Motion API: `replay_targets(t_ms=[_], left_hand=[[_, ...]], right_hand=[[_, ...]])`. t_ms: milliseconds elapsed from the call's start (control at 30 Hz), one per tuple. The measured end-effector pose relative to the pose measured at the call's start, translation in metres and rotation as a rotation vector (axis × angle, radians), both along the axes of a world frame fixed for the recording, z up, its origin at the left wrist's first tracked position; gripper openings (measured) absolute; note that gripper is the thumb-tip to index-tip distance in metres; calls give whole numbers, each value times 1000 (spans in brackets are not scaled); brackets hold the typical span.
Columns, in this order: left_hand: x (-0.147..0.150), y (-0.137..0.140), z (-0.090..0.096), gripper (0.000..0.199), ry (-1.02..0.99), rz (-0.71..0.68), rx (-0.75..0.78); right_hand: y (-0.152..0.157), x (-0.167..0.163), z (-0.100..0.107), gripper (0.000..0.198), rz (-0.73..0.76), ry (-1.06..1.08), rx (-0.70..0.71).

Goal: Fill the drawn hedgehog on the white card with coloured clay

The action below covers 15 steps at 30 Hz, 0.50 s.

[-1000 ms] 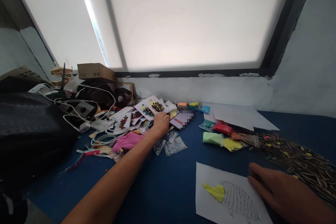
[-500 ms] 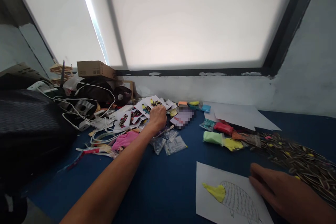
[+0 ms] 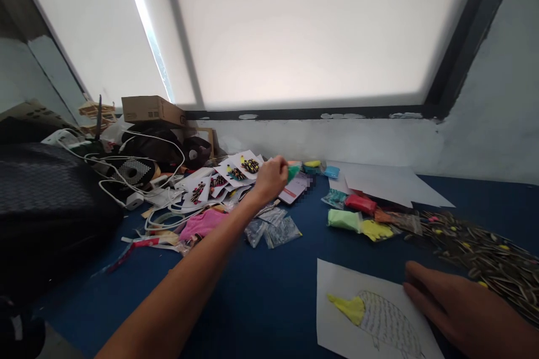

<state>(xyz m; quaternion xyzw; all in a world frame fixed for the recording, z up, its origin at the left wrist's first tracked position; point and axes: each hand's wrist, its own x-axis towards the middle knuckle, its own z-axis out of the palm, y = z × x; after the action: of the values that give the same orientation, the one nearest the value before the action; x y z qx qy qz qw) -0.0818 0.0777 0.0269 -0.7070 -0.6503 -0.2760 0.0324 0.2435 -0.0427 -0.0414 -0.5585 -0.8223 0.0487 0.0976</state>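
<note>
My left hand (image 3: pixel 272 179) reaches to the back of the blue table, its fingers closed on a small green packet (image 3: pixel 293 172) that sticks out to the right. The packet hangs above a phone (image 3: pixel 292 188). At the lower right my right hand (image 3: pixel 452 303) rests at the right edge of a white sheet of paper (image 3: pixel 332 334). A dark gap shows between its thumb and forefinger; I see nothing held there. The sheet bears a pencil drawing of a bird with a rounded, line-filled body (image 3: pixel 391 320). Yellow clay (image 3: pixel 349 308) covers its head and beak.
Sunflower seeds (image 3: pixel 484 252) lie heaped at the right. Red (image 3: pixel 361 203), light green (image 3: pixel 343 220) and yellow (image 3: pixel 376 230) clay packets lie mid-table. Clear bags (image 3: pixel 282 230), finished picture cards (image 3: pixel 250 164) and white cables (image 3: pixel 168 210) spread leftward. A black bag (image 3: pixel 54 207) stands far left.
My left hand has moved right from the picture cards, and a green packet now shows in its fingers. My right hand and the sheet have stayed nearly still.
</note>
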Motion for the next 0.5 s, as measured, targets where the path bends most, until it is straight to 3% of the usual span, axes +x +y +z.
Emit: replay_targets(t_ms=[133, 200, 400, 500], left_hand=[[27, -7, -3, 22, -17, -301, -114], [29, -3, -6, 24, -21, -355, -134], [-9, 28, -21, 27, 79, -137, -142], [-30, 37, -32, 31, 169, -125, -195]], right_hand=[[0, -2, 4, 35, -15, -33, -19], [-1, -2, 5, 33, -22, -40, -32], [-1, 0, 4, 31, -11, -33, -9], [-1, -1, 2, 30, 3, -6, -1]])
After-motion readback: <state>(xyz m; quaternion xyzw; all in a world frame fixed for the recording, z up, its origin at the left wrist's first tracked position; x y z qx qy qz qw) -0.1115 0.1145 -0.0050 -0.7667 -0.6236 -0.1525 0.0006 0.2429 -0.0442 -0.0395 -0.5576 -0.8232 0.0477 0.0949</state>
